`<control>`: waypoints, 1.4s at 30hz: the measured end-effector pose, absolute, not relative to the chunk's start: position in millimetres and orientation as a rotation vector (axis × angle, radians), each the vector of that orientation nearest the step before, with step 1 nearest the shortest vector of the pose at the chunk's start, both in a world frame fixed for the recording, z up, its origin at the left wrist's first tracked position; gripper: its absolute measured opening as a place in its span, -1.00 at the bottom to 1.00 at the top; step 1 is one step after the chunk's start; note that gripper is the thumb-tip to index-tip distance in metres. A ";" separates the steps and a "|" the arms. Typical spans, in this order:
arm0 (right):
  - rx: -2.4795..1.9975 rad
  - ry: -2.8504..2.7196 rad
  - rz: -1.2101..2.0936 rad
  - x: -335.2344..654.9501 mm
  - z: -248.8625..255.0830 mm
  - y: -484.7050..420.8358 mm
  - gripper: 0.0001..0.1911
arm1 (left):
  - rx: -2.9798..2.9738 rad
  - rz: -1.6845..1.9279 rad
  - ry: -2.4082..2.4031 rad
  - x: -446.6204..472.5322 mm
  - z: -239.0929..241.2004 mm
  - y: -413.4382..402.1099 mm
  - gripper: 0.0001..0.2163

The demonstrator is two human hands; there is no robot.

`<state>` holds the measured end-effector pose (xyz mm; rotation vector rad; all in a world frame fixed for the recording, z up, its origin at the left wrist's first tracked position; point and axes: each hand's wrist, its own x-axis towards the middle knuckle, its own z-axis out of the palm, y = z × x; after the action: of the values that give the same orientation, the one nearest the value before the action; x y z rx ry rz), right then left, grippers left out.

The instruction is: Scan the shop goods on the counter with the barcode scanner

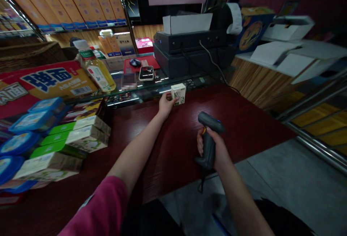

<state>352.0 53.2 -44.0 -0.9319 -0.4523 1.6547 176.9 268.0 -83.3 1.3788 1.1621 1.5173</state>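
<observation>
My left hand [166, 104] reaches out over the dark red counter [244, 120] and grips a small white and green carton [178, 93] standing near the counter's far edge. My right hand [217, 149] is closed round the handle of a dark grey barcode scanner [209, 134], held above the counter's near edge with its head pointing right and away from me. A cable hangs from the scanner's handle. The carton and the scanner are about a hand's width apart.
Green and white cartons [81, 138] and blue packs [24, 127] are stacked at the left beside a red box [40, 84]. A bottle [94, 70], a phone [146, 73], a mouse [135, 62] and a black register [192, 47] stand behind. Grey floor lies lower right.
</observation>
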 end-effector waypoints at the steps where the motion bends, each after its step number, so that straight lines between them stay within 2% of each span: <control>1: -0.926 -0.457 1.658 352.2 -44.8 53.4 -0.58 | 1.384 1.493 1.116 170.3 -81.9 256.3 -0.70; 4: -0.901 -0.525 1.635 352.2 -45.6 53.5 -0.62 | 1.530 1.408 1.132 137.1 -73.6 208.1 -0.68; 11: -0.943 -0.629 1.573 350.2 -41.7 51.7 -0.63 | 1.998 1.212 1.864 18.5 -46.4 70.2 -0.71; 14: -0.982 -0.663 1.567 346.8 -38.3 51.4 -0.62 | 1.935 1.288 1.860 -7.7 -45.5 31.3 -0.63; 16: -0.993 -0.690 1.558 341.2 -34.4 48.6 -0.63 | 1.824 1.388 1.666 -14.8 -50.0 17.9 -0.57; 19: -0.984 -0.764 1.600 323.5 -28.1 38.3 -0.66 | 1.582 1.408 1.219 -20.2 -55.0 12.9 -0.45; 21: -0.975 -0.841 1.675 304.7 -26.5 28.9 -0.67 | 1.522 1.294 1.016 -25.5 -53.5 15.1 -0.26; 23: -0.954 -0.919 1.760 282.4 -27.9 20.0 -0.67 | 1.573 1.133 0.945 -32.1 -49.4 18.5 -0.16; 27: -0.871 -0.973 1.899 241.7 -33.4 9.3 -0.65 | 1.761 0.994 1.169 -34.2 -46.4 25.2 -0.32; 31: -0.877 -0.964 1.928 222.3 -33.9 6.3 -0.62 | 1.755 1.182 1.625 -12.8 -55.3 39.2 -0.48; 36: -1.005 -0.922 1.880 219.0 -34.2 5.0 -0.59 | 1.325 1.373 1.822 8.2 -58.5 74.5 -0.45; 42: -1.069 -0.894 1.858 217.5 -37.9 4.6 -0.56 | 1.215 1.419 1.777 7.2 -58.4 87.9 -0.46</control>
<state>217.5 4.6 -37.9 -1.0691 -0.8940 1.8582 7.2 87.9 -58.4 1.2151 1.7767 1.4190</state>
